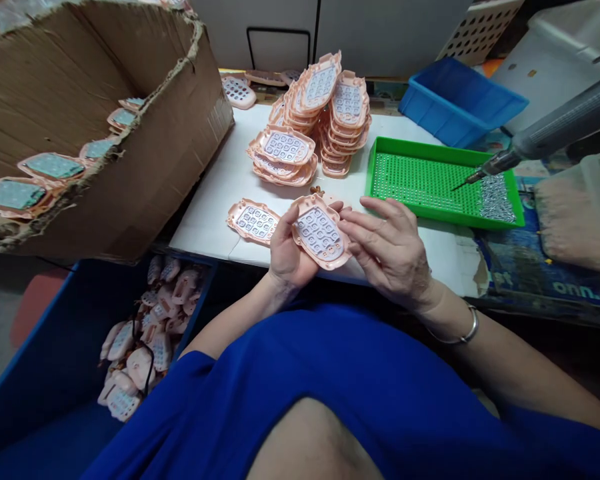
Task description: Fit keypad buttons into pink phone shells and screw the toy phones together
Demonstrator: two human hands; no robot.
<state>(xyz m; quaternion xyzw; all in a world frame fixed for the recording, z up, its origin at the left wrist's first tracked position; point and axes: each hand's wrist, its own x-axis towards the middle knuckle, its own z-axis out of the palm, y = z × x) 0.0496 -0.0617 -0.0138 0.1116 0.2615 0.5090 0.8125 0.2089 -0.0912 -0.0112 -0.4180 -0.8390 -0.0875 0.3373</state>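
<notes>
A pink plastic casing half with a pale lilac rubber keypad (319,232) lies tilted in my left hand (289,259), the thumb along its left edge and the fingers beneath it. My right hand (396,255) is at the casing's right edge, fingers stretched out and apart; some fingertips seem to touch the rim. Another casing half with a keypad (254,221) rests on the white table just left of my hands. Beyond them stand stacks of similar casing halves (286,147) (349,100). A small brown part (317,191) lies behind the held casing.
A cardboard box (180,133) with casings holding green boards stands at left. Below it, a blue bin (45,347) contains pink assembled pieces. At right are a green tray (430,212) with screws, a blue bin (455,107) and a hanging electric screwdriver (540,137).
</notes>
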